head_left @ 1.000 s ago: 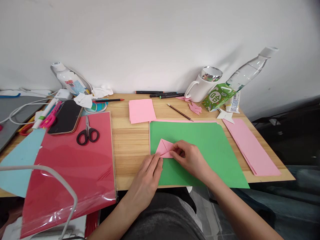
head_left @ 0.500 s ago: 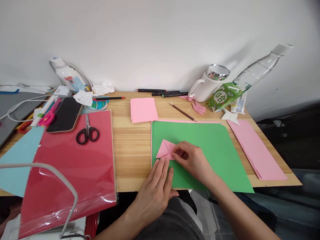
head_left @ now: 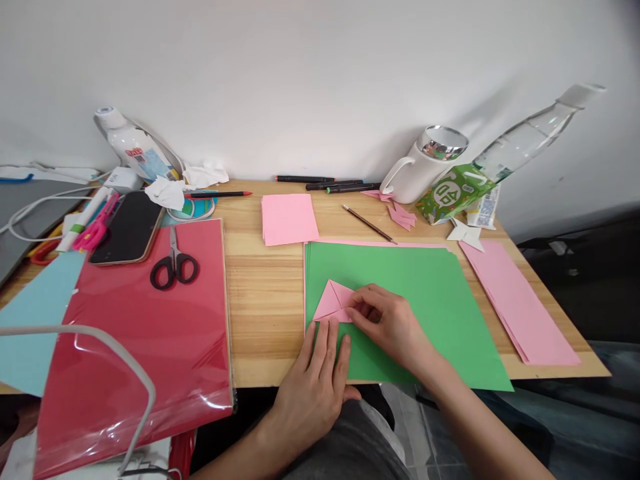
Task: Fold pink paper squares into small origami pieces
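A small folded pink paper (head_left: 332,301) lies on a stack of green sheets (head_left: 425,287) near the desk's front edge. My right hand (head_left: 387,320) is closed in a pinch on the paper's right side, fingers curled over the fold. My left hand (head_left: 317,377) lies flat with fingers stretched out, fingertips touching the paper's lower edge and the green sheet.
Black scissors (head_left: 173,267) rest on a red plastic-wrapped paper pack (head_left: 140,347). A phone (head_left: 127,230), pink paper stacks (head_left: 287,219) (head_left: 517,300), a pencil (head_left: 369,224), markers (head_left: 320,183), a white mug (head_left: 425,163), a green carton (head_left: 453,192) and a clear bottle (head_left: 530,137) line the wooden desk (head_left: 265,287).
My left hand has drawn back toward me from the paper's left corner and flattened below it. My right hand stays pinched on the paper. The view shifted slightly.
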Motion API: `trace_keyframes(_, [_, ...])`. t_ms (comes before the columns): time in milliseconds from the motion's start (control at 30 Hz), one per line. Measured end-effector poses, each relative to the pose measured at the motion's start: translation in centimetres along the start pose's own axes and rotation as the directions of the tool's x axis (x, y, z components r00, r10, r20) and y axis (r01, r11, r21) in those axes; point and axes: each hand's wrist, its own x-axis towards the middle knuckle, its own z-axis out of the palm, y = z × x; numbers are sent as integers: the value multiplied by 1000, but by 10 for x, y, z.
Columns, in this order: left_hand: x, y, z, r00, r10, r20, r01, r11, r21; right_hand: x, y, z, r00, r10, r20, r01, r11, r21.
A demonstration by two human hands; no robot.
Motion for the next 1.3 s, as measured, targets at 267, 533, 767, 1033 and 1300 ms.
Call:
trace_keyframes(267, [-2, 3, 1, 999, -35, 11, 35, 999, 13, 1, 0, 0, 1000, -2, 2, 2, 1000, 5])
trace_keyframes(533, [-1, 3, 1, 998, -55, 9, 55, 998, 7, 1, 1, 1, 1000, -8, -3, 8, 1000, 20])
trace_keyframes(767, [-1, 4, 1, 997, -79, 18, 79, 997, -6, 1, 1, 0, 1000, -13, 5, 12, 1000, 20])
trace_keyframes(1033, [0, 4, 1, 997, -71, 11, 72, 997, -8, 2, -1, 0, 1000, -8, 13, 7, 999, 31])
trace_keyframes(1300, [0, 3, -1, 998, -60, 19, 60, 998, 8, 0, 2, 2, 999, 46, -29, -44, 997, 62])
